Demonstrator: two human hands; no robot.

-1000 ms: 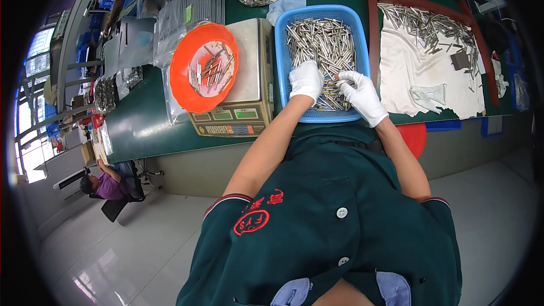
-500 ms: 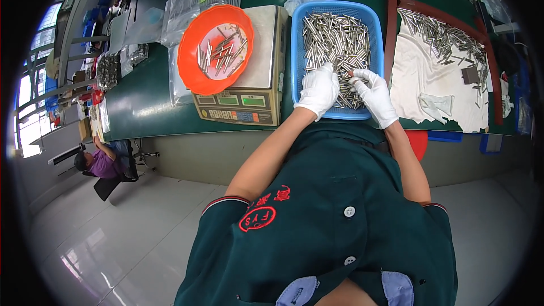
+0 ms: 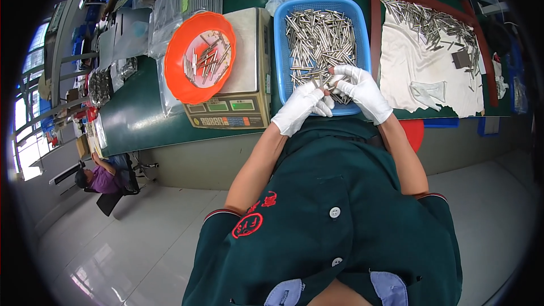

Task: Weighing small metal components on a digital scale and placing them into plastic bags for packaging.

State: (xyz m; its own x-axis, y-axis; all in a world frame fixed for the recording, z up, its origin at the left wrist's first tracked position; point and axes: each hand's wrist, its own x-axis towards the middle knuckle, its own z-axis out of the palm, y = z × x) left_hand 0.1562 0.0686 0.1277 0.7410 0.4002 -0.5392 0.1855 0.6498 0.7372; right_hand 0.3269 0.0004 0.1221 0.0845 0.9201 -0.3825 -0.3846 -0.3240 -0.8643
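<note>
A blue plastic basket holds a heap of short metal pins. Over its near end, my left hand, in a white glove, is closed round a few pins that stick out past the fingers. My right hand, also gloved with bare fingertips showing, pinches at pins right beside the left hand's fingers. Exactly how many pins each holds is too small to tell. To the left, an orange bowl with some loose pins in it rests on a weighing scale.
Right of the basket, a white cloth inside a brown frame bears more pins, a dark block and a spare glove. Plastic bags lie along the back of the green table. Far left, a person sits.
My view has shifted, so the table things sit further left. Both hands have drawn closer together over the basket, the left turning so pins show at its fingers.
</note>
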